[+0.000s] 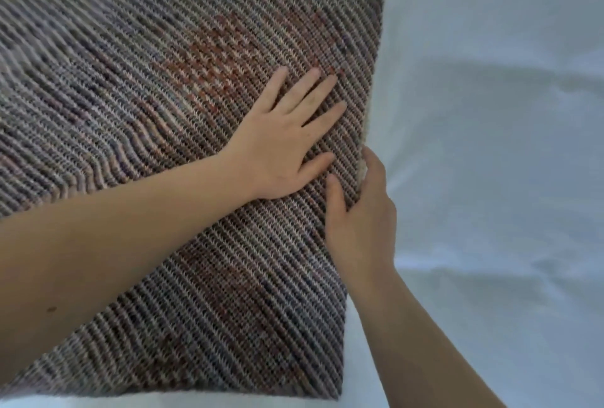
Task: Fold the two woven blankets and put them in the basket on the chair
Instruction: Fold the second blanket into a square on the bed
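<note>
Spreading flat at frame centre, the left hand [287, 143] is pressed on the woven blanket [147, 113], whose right edge is pinched by the right hand [362, 221].

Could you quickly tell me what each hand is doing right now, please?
Left hand: open, flat on the woven blanket.
Right hand: curled at the blanket's edge; grip unclear.

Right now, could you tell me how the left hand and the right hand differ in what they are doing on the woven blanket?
The left hand lies flat, fingers spread, well inside the woven blanket; the right hand sits at its right edge. The left hand presses palm down, while the right hand curls, thumb on the weave and fingers around the edge by the white sheet. Both are bare and touch the blanket.
</note>
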`<state>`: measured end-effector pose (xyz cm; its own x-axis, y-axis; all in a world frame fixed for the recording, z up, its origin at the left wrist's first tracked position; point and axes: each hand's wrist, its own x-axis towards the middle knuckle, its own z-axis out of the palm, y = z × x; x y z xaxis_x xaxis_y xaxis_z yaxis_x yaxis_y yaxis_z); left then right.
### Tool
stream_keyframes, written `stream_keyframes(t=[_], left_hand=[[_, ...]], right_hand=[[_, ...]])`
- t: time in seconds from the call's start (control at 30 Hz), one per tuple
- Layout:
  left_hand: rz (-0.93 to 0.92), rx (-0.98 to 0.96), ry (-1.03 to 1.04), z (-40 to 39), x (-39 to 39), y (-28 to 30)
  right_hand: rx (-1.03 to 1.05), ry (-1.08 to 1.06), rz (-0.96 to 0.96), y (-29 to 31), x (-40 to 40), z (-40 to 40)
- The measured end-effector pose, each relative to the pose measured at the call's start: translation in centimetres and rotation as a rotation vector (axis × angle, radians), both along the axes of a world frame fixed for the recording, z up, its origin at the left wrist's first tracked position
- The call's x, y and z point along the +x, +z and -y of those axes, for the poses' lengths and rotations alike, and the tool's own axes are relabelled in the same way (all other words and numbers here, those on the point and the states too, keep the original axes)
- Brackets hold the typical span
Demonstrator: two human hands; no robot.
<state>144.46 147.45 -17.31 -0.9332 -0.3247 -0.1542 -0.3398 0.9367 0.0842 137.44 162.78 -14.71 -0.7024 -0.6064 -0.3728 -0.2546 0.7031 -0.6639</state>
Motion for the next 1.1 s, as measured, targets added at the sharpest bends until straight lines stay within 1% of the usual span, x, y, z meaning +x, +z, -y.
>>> stream_keyframes(t=[0.1, 0.23, 0.37, 0.47, 0.57, 0.63, 0.77, 0.83, 0.87, 0.93, 1.0, 1.1], left_hand=[[-0.041, 0.064, -0.007, -1.0, -0.1, 0.1], [-0.047, 0.115, -0.033, -3.0, 0.9, 0.0], [-0.068, 0.019, -0.151, -2.8, 0.4, 0.4], [-0.068, -0.07, -0.302, -1.4, -1.5, 1.1], [-0.207, -0.097, -0.434, -1.0, -3.7, 1.7], [-0.29, -0.121, -0.459, -1.4, -4.9, 2.2], [-0.388, -0.15, -0.421, -3.3, -6.1, 1.7], [-0.402, -0.132, -0.381, -4.3, -5.9, 0.9], [-0.398, -0.113, -0.348, -4.6, -5.7, 0.7], [-0.384, -0.047, -0.259, -5.1, -5.3, 0.6], [-0.385, 0.064, -0.147, -5.9, -4.3, 0.8], [-0.333, 0.211, -0.041, -8.0, -0.1, 1.3]], right_hand=[[-0.04, -0.046, -0.037, 0.3, -0.6, -0.6], [-0.022, -0.054, -0.066, 0.7, -0.2, -2.3], [0.071, -0.042, -0.064, 0.4, 0.9, -3.3], [0.064, -0.127, -0.002, 0.3, 1.7, -4.1], [0.013, -0.259, 0.073, 0.7, 1.8, -5.1], [0.003, -0.329, 0.113, 1.2, 1.5, -5.9], [-0.019, -0.399, 0.147, 1.7, 1.3, -7.3], [-0.043, -0.426, 0.272, 1.9, 2.2, -8.4], [-0.043, -0.395, 0.333, 2.0, 3.0, -9.0], [-0.042, -0.286, 0.396, 2.1, 5.2, -10.3], [-0.058, -0.269, 0.395, 1.7, 7.1, -11.6], [-0.04, -0.282, 0.301, 1.4, 7.6, -13.0]])
